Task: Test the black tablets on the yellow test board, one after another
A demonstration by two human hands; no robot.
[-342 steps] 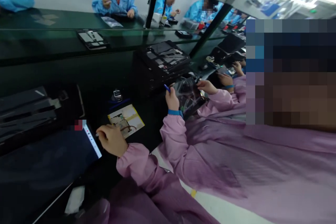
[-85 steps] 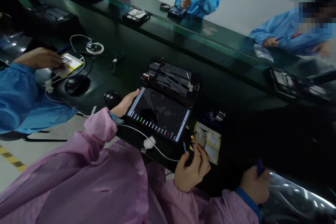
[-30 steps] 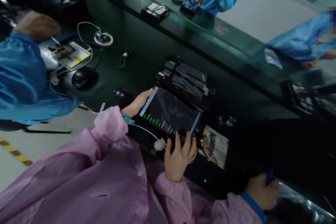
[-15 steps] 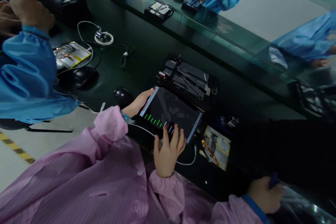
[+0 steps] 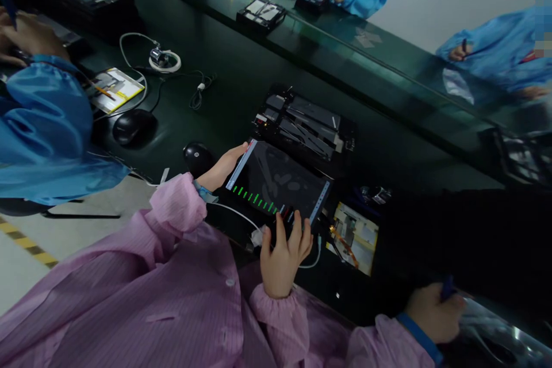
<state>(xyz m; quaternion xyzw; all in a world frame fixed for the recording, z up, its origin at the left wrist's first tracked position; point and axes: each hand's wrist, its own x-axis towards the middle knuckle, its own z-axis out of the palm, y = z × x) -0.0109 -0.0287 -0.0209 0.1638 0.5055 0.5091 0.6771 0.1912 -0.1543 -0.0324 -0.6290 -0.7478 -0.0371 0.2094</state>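
Observation:
A lit tablet screen point(image 5: 280, 175) tilts up at the middle of the dark bench, with a row of green text lines and pale bars along two edges. My left hand point(image 5: 222, 169) grips its left edge, the fingers partly hidden behind it. Over the near edge, my right hand point(image 5: 281, 261) has its fingers apart, the tips at the glass by the text; whether they press is unclear. A white cable point(image 5: 235, 210) runs below the screen. Right of it lies an opened tablet body point(image 5: 357, 236) with an orange flex strip.
Behind the screen sits a black tray of dark panels point(image 5: 302, 121). Black mice point(image 5: 134, 126) and a coiled white cable point(image 5: 166, 61) lie to the left. Co-workers' hands point(image 5: 37, 34) work at left, a pink-sleeved co-worker's hand point(image 5: 435, 310) at lower right, others across the glass-edged shelf.
More green text lines now fill the screen. My right hand has shifted slightly right and down along the near edge. My left hand keeps its hold.

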